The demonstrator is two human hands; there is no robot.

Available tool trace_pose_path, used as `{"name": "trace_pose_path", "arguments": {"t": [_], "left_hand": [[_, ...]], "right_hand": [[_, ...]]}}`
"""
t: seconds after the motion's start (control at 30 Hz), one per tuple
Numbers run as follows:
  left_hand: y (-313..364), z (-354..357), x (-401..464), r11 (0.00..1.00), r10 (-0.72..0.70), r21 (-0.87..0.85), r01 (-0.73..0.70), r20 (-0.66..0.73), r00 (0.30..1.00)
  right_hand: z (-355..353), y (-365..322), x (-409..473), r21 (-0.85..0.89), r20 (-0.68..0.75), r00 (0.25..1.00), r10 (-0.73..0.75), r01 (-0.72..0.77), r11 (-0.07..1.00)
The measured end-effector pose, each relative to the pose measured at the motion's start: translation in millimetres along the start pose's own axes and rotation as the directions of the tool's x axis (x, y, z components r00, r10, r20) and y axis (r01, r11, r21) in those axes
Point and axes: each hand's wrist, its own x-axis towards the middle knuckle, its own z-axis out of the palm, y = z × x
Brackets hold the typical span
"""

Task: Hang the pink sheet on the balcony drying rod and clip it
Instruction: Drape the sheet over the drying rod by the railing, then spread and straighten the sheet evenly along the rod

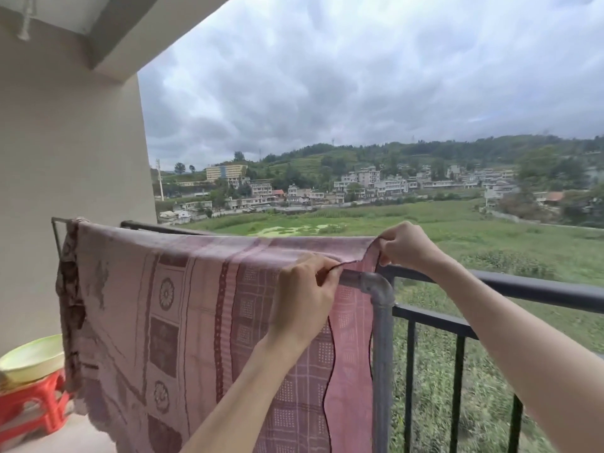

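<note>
Pink sheet point(183, 308): patterned, draped over grey drying rod point(351, 276), hanging down its near side. Left hand point(304, 295): pinches sheet's dark edge at the rod, just beside the elbow joint. Right hand point(405, 245): grips sheet's corner above black balcony railing point(523, 287). Lower left: green basin point(32, 358) on red stool point(36, 403). Beyond: field, buildings, cloudy sky.
</note>
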Motion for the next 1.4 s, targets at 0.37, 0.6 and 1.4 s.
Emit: {"name": "trace_pose_path", "arguments": {"t": [0.37, 0.6, 1.4], "left_hand": [[3, 54, -33, 0.987, 0.026, 0.153, -0.047, 0.139, 0.99], [-24, 19, -43, 0.969, 0.009, 0.236, -0.076, 0.273, 0.962], [-334, -388, -71, 0.58, -0.355, 0.743, 0.333, -0.137, 0.925]], "right_hand": [[2, 34, -41, 0.172, 0.131, 0.991, -0.016, -0.007, 0.985], [15, -22, -52, 0.042, 0.099, 0.968, -0.232, 0.228, 0.973], [368, -384, 3, -0.094, 0.229, 0.675, -0.702, 0.733, 0.674]]}}
